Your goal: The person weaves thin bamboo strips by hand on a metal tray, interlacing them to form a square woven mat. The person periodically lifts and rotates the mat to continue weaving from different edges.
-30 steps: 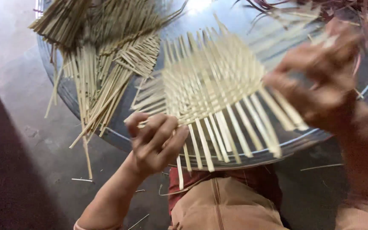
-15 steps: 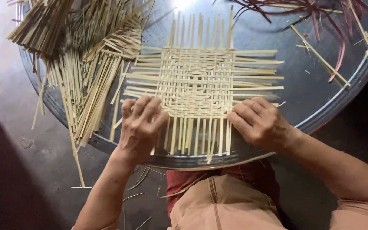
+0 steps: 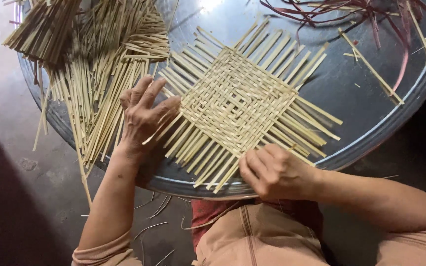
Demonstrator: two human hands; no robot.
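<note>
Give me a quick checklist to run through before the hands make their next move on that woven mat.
1. Mat lies flat on the metal tray: ok.
2. Left hand presses the mat's left strip ends: ok.
3. Right hand grips the mat's near edge: ok.
4. Loose strips within the left hand's reach: ok.
5. Weave tight all over: cannot tell.
6. Red strips clear of the mat: ok.

You look steeply down from your head camera, close over the round metal tray (image 3: 371,143) at your lap. Only this one view exists.
</note>
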